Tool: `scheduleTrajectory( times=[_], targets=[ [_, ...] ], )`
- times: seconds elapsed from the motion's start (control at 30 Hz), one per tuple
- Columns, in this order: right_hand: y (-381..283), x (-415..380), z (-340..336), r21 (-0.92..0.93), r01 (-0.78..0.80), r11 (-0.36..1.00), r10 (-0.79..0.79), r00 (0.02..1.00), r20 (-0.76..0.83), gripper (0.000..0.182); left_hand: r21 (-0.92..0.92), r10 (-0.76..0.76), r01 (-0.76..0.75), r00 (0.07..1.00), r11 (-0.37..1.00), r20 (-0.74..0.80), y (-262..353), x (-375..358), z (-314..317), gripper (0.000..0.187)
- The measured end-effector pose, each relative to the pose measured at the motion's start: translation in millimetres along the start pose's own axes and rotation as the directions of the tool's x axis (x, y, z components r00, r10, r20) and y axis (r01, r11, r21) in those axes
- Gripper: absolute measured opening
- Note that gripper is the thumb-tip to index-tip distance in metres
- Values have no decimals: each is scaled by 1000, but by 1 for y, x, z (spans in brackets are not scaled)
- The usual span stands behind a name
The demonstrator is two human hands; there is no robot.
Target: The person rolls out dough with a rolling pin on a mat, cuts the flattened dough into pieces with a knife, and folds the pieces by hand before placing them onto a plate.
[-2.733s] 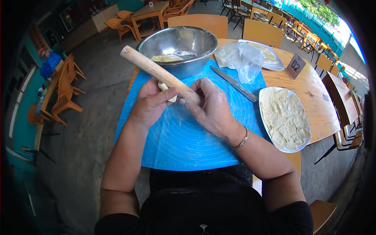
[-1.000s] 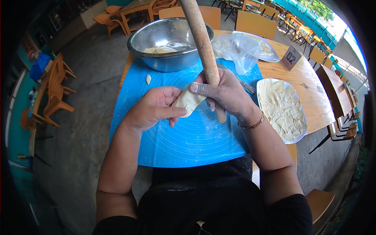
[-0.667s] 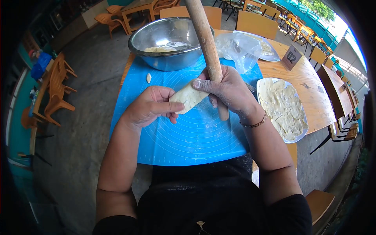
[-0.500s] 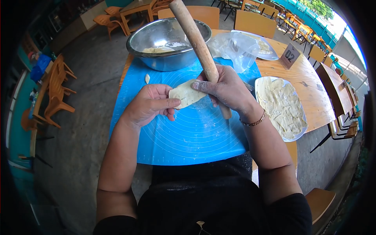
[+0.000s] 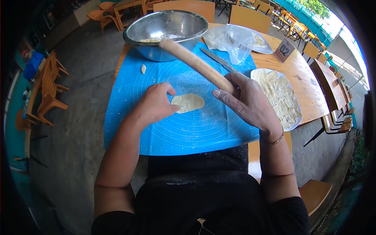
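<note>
A flat oval piece of dough point(image 5: 188, 103) lies on the blue rolling mat point(image 5: 168, 129). My left hand point(image 5: 156, 103) rests on the mat and touches the dough's left edge with its fingertips. My right hand point(image 5: 247, 102) grips a wooden rolling pin point(image 5: 196, 64) by its near end. The pin is lifted above the mat and points up and to the left toward the steel bowl point(image 5: 166, 29). A small scrap of dough point(image 5: 143, 69) sits alone at the mat's far left.
The steel bowl holds more dough. A knife point(image 5: 217, 58) lies beside a clear plastic bag point(image 5: 231, 39). A white plate point(image 5: 297, 117) of flat dough pieces stands on the right, and a number sign point(image 5: 284, 50) behind it. Wooden chairs surround the table.
Both hands held the dough in the air; now it lies flat on the mat. My right hand let go of it and swung the pin lower and leftward.
</note>
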State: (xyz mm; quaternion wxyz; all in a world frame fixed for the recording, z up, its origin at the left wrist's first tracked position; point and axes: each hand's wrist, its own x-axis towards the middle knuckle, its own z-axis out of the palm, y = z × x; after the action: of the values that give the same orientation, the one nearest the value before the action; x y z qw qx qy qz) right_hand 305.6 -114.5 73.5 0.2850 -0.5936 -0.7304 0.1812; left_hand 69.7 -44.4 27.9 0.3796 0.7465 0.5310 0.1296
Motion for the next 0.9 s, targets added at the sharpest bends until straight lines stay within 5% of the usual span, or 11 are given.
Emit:
scheduleTrajectory(
  times=[0.07, 0.2, 0.27, 0.4, 0.5, 0.57, 0.6, 0.63, 0.73, 0.77, 0.9],
  targets=[
    [-2, -6, 0, 65, -27, 997, 27, 1000, 9, 37, 185, 52, -19, 983, 983, -175, -2, -9, 1, 40],
    [5, -7, 11, 57, -21, 998, 15, 995, 96, 33, 317, 78, 7, 964, 949, -255, -6, -28, -1, 35],
    [18, -3, 23, 65, 223, 973, -222, 975, -14, 28, 413, 77, 77, 936, 907, -344, -2, -44, -12, 26],
    [30, 15, 37, 46, 283, 958, -283, 959, 9, 27, 291, 54, 108, 866, 951, -498, 18, -73, -41, 19],
    [38, 24, 51, 24, 344, 939, -345, 935, 84, 26, 204, 207, -99, 756, 974, -622, 17, -70, -42, 19],
    [42, 25, 60, -28, 425, 905, -422, 903, 78, 28, 602, 721, -420, 533, 679, -443, -4, -46, -35, 26],
    [39, 24, 61, -25, 420, 907, -417, 906, 77, 28, 486, 654, -467, 674, 738, -345, -9, -43, -31, 48],
    [35, 22, 62, -146, 398, 906, -386, 917, 102, 37, 483, 654, -471, 676, 738, -341, -19, -36, -22, 48],
    [35, 23, 66, -287, 276, 917, -260, 961, 96, 63, 390, 257, -243, 966, 888, 16, -41, -21, -13, 85],
    [35, 26, 67, -306, 179, 935, -169, 984, 61, 77, 389, 255, -242, 967, 889, 20, -40, -20, -13, 85],
    [35, 51, 68, -453, 108, 885, -44, 988, 151, 86, 537, 256, -202, 966, 819, -26, -41, -7, -12, 81]
  ],
)
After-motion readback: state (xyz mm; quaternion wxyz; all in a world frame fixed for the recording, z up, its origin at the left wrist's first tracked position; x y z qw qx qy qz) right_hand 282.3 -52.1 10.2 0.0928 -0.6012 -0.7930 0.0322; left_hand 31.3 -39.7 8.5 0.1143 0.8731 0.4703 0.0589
